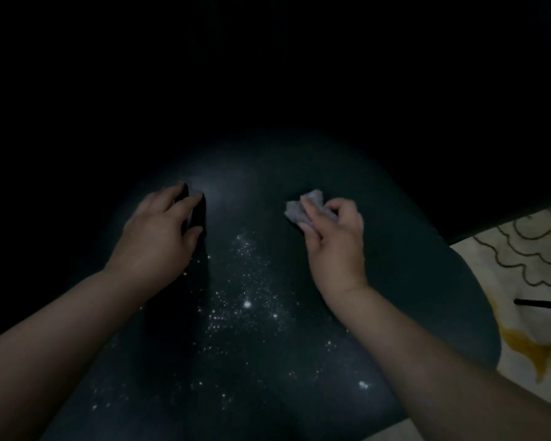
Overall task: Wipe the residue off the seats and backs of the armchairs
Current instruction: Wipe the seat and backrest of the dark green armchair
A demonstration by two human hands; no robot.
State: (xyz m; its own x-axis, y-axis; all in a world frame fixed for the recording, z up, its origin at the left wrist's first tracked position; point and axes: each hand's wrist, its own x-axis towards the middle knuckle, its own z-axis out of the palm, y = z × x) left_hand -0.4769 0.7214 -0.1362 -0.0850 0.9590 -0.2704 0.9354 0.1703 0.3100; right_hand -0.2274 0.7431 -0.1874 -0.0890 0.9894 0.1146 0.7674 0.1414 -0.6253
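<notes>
A dark green armchair seat [395, 281] fills the lower middle of the head view, lit by a patch of light near its back. White speckled residue [245, 303] is scattered over the seat's middle and front. My left hand [159, 237] grips a small dark object [196, 211] that seems to throw the light; what it is cannot be told. My right hand [334, 240] pinches a crumpled grey cloth [303, 206] just above the seat, beyond the residue. The chair back is lost in darkness.
At the right edge lies a pale floor covering [528, 329] with brown squiggle lines and yellow stains. A thin black rod [541, 303] rests on it. Everything above and left of the seat is black.
</notes>
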